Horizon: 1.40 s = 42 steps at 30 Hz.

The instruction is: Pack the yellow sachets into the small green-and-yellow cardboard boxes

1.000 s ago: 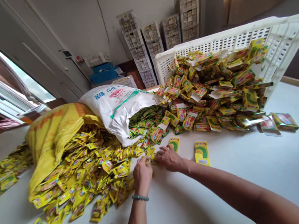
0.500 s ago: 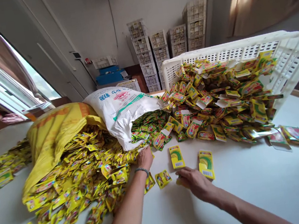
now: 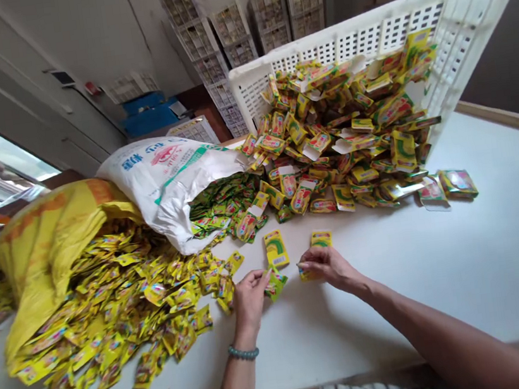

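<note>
Left of frame: yellow sack (image 3: 51,247) lies on its side on the bench (image 3: 489,266), mouth toward the person, so the small yellow sachets (image 3: 125,301) spill forward into a loose fan within arm's reach. Next, white sack (image 3: 166,181) lies the same way, with green sachets (image 3: 223,205) at its mouth. Centre bottom: left hand (image 3: 248,295) (bead bracelet on the wrist) has fingers curled, pinching a small sachet (image 3: 275,283) at the near edge of the yellow pile. Just above it a flat yellow-green carton (image 3: 276,249) lies alone on bare bench. Right hand (image 3: 326,265) is partly closed, fingertips on a second carton (image 3: 319,241) lying flat beside the first; can't tell if it's gripped or just pressed down. Upper right: white crate (image 3: 456,15) is tipped on its side, open face forward, so its larger packets (image 3: 343,139) slide out toward both hands.
</note>
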Each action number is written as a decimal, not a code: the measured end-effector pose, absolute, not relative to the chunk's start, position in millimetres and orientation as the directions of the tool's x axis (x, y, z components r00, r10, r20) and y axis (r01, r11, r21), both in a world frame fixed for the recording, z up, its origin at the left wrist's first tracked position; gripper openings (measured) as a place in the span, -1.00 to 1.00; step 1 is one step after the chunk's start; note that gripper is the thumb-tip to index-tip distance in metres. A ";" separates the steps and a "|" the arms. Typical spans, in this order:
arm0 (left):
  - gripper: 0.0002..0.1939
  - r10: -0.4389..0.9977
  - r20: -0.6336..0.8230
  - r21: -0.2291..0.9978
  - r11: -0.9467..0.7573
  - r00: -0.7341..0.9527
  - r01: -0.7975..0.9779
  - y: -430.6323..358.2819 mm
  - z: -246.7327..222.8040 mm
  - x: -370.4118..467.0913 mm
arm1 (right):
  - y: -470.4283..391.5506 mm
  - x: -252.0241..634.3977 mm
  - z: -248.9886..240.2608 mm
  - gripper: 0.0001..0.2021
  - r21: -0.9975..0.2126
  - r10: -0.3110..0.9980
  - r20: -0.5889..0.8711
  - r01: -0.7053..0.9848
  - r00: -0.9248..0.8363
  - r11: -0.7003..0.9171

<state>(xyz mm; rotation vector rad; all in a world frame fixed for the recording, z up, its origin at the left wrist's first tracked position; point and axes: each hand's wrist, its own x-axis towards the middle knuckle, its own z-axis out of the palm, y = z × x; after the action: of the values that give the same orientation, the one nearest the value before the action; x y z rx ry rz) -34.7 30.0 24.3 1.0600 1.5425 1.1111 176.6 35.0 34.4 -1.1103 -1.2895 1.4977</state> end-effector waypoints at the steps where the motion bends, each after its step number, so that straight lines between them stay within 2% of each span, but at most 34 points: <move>1: -0.57 0.958 -0.218 0.965 0.240 -0.184 0.104 27.4 21.0 -25.5 | 33.8 177.0 32.1 -0.61 -0.992 0.964 -0.085 -0.073 -0.252 -0.106; 4: -0.64 0.949 -0.285 0.954 0.295 -0.133 0.063 26.2 17.5 -0.2 | 31.0 178.4 27.3 -0.64 -0.981 0.943 -0.077 -0.142 -0.323 -0.129; 6: -0.61 0.944 -0.320 0.946 0.323 -0.080 0.034 27.1 21.9 14.2 | 30.2 180.0 27.0 -0.70 -0.980 0.926 -0.065 -0.151 -0.373 -0.130; 9: -0.56 0.930 -0.365 0.928 0.367 0.049 -0.064 26.9 35.9 29.6 | 31.2 185.1 31.3 -0.77 -1.000 0.962 -0.006 0.014 -0.274 -0.002; 11: -0.61 0.916 -0.380 0.907 0.396 0.131 -0.142 26.8 45.5 35.6 | 33.1 189.7 35.7 -0.73 -0.982 0.985 0.032 0.178 -0.168 0.062; 14: -0.68 0.912 -0.381 0.896 0.405 0.152 -0.180 30.6 54.7 41.9 | 36.9 196.9 40.8 -0.60 -0.959 0.991 -0.043 0.285 -0.124 -0.006; 17: -0.69 0.921 -0.366 0.916 0.382 0.136 -0.120 42.7 58.3 49.7 | 41.6 205.0 43.0 -0.60 -0.961 0.965 -0.192 0.236 -0.178 -0.147; 20: -0.64 0.939 -0.323 0.944 0.329 0.118 -0.027 62.6 60.9 61.0 | 48.3 217.1 45.5 -0.81 -0.970 0.969 -0.169 0.203 -0.182 -0.131; 22: -0.61 0.970 -0.238 0.964 0.229 0.048 0.136 76.2 62.3 71.2 | 54.0 228.2 48.8 -0.91 -0.976 0.997 -0.078 0.206 -0.025 -0.072; 23: -0.60 0.985 -0.173 0.944 0.164 0.007 0.285 81.4 62.4 77.4 | 57.0 234.3 50.9 -0.92 -0.976 0.994 -0.027 0.213 0.102 -0.048; 25: -0.57 0.999 -0.032 0.775 0.036 -0.017 0.631 86.8 60.4 91.6 | 62.6 246.2 55.0 -0.91 -0.971 0.939 0.059 0.237 0.337 -0.024; 27: -0.45 0.997 0.041 0.499 -0.073 0.060 0.864 85.0 55.1 106.2 | 67.1 255.7 57.5 -0.90 -0.973 0.878 0.101 0.231 0.468 -0.011; 29: -0.29 0.989 0.017 0.307 -0.146 0.147 0.941 79.6 47.7 116.4 | 70.3 260.9 56.8 -0.90 -0.985 0.867 0.096 0.169 0.489 0.014; 30: -0.24 0.984 -0.006 0.278 -0.167 0.175 0.946 77.2 44.0 118.4 | 71.5 261.8 55.2 -0.89 -0.991 0.874 0.090 0.132 0.477 0.030; 32: -0.26 0.985 -0.034 0.338 -0.149 0.171 0.929 75.7 38.4 114.6 | 73.5 261.1 50.2 -0.87 -0.995 0.890 0.089 0.085 0.446 0.057; 34: -0.38 0.992 -0.048 0.529 -0.074 0.117 0.845 77.7 35.9 101.8 | 74.6 257.8 44.5 -0.85 -0.994 0.908 0.100 0.072 0.406 0.077; 36: -0.55 0.993 -0.100 0.761 0.034 0.066 0.648 78.8 35.6 84.3 | 74.4 252.5 40.1 -0.84 -0.995 0.934 0.097 0.060 0.345 0.082; 38: -0.62 0.979 -0.190 0.908 0.147 0.074 0.392 74.2 35.2 67.8 | 72.7 245.8 37.8 -0.86 -0.998 0.965 0.067 0.014 0.252 0.066; 40: -0.59 0.961 -0.255 0.945 0.224 0.105 0.240 62.8 32.9 56.4 | 69.9 238.5 37.9 -0.88 -0.997 0.990 0.023 -0.070 0.141 0.033; 42: -0.56 0.954 -0.277 0.945 0.248 0.113 0.215 47.4 28.2 50.8 | 66.9 232.0 39.3 -0.89 -0.991 0.999 0.000 -0.137 0.037 0.006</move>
<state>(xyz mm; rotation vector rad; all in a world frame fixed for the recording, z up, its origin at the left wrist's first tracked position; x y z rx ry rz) 50.8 47.4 28.2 1.2107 1.3587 0.8061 232.0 66.9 39.3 -1.1227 -1.0822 1.2416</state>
